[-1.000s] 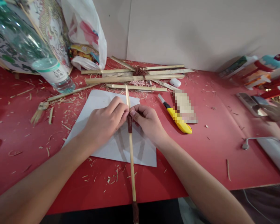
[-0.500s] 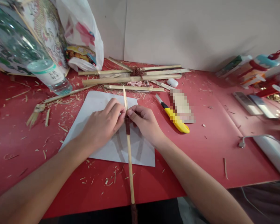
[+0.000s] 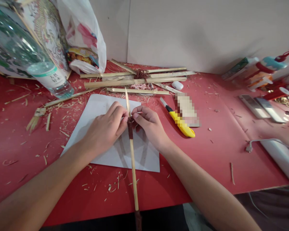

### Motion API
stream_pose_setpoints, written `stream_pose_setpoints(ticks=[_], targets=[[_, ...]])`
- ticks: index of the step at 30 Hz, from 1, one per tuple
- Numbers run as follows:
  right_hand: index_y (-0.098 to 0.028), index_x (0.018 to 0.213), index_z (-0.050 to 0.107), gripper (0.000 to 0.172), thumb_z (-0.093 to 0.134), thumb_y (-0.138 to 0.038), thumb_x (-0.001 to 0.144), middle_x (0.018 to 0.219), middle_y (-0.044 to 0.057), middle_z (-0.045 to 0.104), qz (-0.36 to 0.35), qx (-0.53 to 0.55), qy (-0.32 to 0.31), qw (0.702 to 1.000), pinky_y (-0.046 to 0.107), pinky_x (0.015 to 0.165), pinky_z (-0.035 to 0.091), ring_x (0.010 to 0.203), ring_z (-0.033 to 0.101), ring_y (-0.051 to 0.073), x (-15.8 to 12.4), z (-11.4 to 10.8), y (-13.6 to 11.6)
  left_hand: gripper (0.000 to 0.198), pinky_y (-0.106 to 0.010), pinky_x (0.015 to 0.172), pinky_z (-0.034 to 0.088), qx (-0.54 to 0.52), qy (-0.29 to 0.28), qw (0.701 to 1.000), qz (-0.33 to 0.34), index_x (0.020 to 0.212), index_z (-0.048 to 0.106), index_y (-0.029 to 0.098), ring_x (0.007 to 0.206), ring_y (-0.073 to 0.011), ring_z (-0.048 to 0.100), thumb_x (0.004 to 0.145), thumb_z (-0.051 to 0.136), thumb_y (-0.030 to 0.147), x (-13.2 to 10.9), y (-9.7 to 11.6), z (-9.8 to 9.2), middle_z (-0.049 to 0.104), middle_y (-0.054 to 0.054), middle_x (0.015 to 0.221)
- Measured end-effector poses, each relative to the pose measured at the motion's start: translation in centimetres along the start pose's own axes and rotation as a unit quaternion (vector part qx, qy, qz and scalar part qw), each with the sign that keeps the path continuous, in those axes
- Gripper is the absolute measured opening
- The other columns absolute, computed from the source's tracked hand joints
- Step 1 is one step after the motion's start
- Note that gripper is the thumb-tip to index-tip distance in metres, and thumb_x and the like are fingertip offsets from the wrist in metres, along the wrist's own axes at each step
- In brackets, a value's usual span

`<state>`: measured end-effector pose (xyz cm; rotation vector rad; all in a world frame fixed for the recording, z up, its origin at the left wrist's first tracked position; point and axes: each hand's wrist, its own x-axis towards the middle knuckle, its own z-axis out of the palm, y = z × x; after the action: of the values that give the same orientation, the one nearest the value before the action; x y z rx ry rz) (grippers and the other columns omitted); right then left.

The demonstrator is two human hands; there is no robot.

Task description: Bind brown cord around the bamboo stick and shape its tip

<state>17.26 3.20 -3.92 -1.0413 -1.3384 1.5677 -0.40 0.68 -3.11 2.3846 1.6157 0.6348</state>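
A slim bamboo stick [image 3: 133, 160] with a whittled pointed tip runs upright through the picture, over a sheet of white paper [image 3: 103, 154]. Brown cord [image 3: 131, 130] is wound tightly round it below the tip, and a second brown binding [image 3: 138, 219] shows near its lower end. My left hand [image 3: 110, 123] is closed in a pinch at the upper end of the winding, on the left side. From the right, my right hand [image 3: 148, 123] pinches at the same spot with thumb and forefinger. Bits of cord show between the fingertips; the strand ends are mostly hidden.
Right of the paper lies a yellow utility knife [image 3: 183, 125], blade out, beside a blurred-out object [image 3: 186, 107]. Bamboo strips [image 3: 135, 82] lie behind. A plastic bottle [image 3: 50, 77], a brush [image 3: 36, 118] and a plastic bag [image 3: 86, 35] are left. Shavings litter the red tabletop [image 3: 207, 160].
My right fingertips have shifted slightly up and away from the stick, opening a small gap beside the winding. The stick's tip has tilted a little to the left.
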Motion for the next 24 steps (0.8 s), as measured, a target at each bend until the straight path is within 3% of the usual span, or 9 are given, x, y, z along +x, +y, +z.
stream_pose_setpoints(ticks=[6,24], targets=[[-0.024,0.101,0.051,0.024,0.065,-0.023,0.082,0.069,-0.006,0.061,0.038,0.04,-0.048,0.997,0.026,0.059,0.043,0.06,0.057,0.011,-0.19,0.01,-0.55,0.01,-0.034,0.063,0.043,-0.024,0.019,1.0,-0.007,0.102,0.047,0.024,0.079,-0.0188,0.059,0.105,0.038,0.028,0.05,-0.19,0.04,0.056,-0.004,0.104],[-0.024,0.101,0.048,0.033,0.074,-0.03,0.082,0.069,-0.007,0.06,0.018,0.072,-0.032,0.997,0.028,0.062,0.043,0.06,0.057,0.012,0.0,-0.14,-0.17,0.011,-0.034,0.068,0.048,-0.039,0.041,0.998,-0.01,0.11,0.05,0.023,0.08,-0.0174,0.064,0.1,0.045,0.022,-0.2,0.03,-0.4,0.06,-0.004,0.11]])
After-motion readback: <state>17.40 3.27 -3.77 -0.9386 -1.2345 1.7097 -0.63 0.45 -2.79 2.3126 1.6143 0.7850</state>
